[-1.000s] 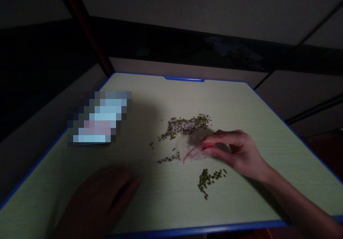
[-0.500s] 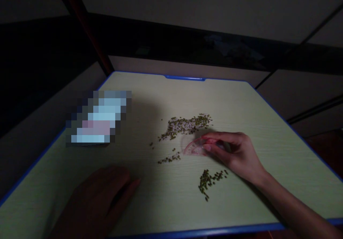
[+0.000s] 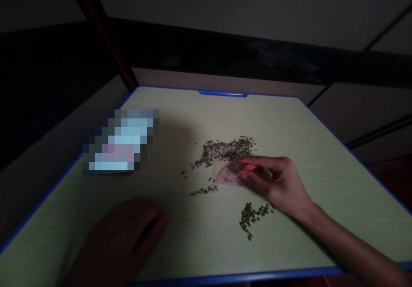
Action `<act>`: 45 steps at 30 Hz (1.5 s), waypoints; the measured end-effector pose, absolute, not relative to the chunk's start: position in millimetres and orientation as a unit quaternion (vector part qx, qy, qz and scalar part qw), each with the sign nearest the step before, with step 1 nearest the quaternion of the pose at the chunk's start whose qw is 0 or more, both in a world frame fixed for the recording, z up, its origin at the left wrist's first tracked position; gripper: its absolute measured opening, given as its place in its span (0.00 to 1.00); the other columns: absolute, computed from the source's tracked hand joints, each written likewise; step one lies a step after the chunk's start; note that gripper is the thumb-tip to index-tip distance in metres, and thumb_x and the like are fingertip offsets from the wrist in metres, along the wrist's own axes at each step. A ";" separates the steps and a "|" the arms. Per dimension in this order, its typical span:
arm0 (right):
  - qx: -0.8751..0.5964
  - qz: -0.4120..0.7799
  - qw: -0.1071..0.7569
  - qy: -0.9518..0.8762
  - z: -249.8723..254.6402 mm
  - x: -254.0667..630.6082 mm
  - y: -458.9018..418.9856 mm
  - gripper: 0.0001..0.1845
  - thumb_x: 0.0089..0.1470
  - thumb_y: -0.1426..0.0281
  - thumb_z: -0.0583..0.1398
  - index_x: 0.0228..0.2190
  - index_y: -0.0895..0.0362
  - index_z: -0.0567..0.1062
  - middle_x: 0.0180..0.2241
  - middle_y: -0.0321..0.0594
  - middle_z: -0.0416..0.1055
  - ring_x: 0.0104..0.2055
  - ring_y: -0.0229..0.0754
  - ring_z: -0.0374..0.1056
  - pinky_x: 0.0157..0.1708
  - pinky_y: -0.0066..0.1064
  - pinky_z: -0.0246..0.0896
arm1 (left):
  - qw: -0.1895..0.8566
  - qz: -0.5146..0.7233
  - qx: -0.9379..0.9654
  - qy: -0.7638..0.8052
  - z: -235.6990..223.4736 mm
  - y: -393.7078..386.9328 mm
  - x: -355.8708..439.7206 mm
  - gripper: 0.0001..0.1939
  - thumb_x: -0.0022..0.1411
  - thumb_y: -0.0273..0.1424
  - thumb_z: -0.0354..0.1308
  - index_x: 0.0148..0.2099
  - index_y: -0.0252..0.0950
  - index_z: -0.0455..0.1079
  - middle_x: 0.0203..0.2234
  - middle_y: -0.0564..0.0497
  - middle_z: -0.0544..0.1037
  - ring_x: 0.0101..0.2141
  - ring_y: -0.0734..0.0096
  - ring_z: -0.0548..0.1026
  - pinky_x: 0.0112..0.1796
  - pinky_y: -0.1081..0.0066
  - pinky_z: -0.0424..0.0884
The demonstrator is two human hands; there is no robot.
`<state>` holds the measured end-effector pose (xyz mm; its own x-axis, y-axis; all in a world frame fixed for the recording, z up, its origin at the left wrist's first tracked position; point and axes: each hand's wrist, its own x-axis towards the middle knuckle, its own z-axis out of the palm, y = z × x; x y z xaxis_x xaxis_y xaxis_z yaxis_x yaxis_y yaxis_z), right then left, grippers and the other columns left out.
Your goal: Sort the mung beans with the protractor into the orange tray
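Note:
My right hand (image 3: pixel 277 184) pinches a small clear pink plastic scoop (image 3: pixel 227 174), held low over the pale green table (image 3: pixel 305 128). The scoop's mouth lies at the near edge of a large scatter of green beans mixed with pale grains (image 3: pixel 223 149). A small line of beans (image 3: pixel 204 189) lies just left of the scoop. A separate heap of green beans (image 3: pixel 252 216) sits nearer me, under my wrist. My left hand (image 3: pixel 119 240) rests flat on the table at the near left in shadow, fingers stretched out, holding nothing.
A blurred-out rectangular object (image 3: pixel 120 143) lies on the table's left side. The table has a blue rim (image 3: pixel 222 93). Dark floor and a dark horizontal bar lie beyond the far edge. The room is dim.
My right hand has carried the pink scoop leftward and away from me, from beside the near heap up to the edge of the large scatter. The left hand has stayed put.

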<state>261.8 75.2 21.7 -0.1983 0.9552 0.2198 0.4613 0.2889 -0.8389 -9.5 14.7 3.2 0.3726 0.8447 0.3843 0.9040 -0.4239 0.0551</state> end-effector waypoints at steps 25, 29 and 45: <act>-0.407 0.395 0.358 -0.742 33.0 264.7 86.6 0.09 0.48 0.76 0.61 0.31 0.56 0.82 0.34 0.42 0.80 0.35 0.42 0.76 0.34 0.30 0.71 | -0.042 -0.179 -0.778 -0.601 -3.7 15.7 -9.3 0.25 0.61 0.51 0.40 0.29 0.40 0.69 0.21 0.53 0.71 0.26 0.71 0.69 0.30 0.74 0.67; -0.408 0.360 0.397 -0.739 38.3 275.1 84.4 0.10 0.46 0.75 0.63 0.32 0.52 0.82 0.32 0.38 0.81 0.31 0.40 0.76 0.31 0.28 0.71 | -0.047 -0.180 -0.769 -0.612 -5.3 18.5 -6.5 0.25 0.59 0.54 0.41 0.32 0.41 0.70 0.21 0.52 0.70 0.28 0.68 0.70 0.34 0.73 0.70; -0.444 0.383 0.386 -0.712 18.6 278.0 82.9 0.09 0.46 0.75 0.63 0.32 0.55 0.81 0.28 0.39 0.80 0.26 0.38 0.73 0.24 0.26 0.68 | 0.148 -0.145 -0.835 -0.511 -12.1 7.6 -21.9 0.21 0.64 0.45 0.36 0.32 0.40 0.65 0.27 0.54 0.72 0.29 0.72 0.71 0.30 0.74 0.70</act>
<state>278.0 82.9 18.6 -0.3078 0.9278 0.2109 0.3362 0.3134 -0.8881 -21.9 7.6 -12.1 0.4370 0.8091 0.3929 0.8950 -0.4347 -0.1003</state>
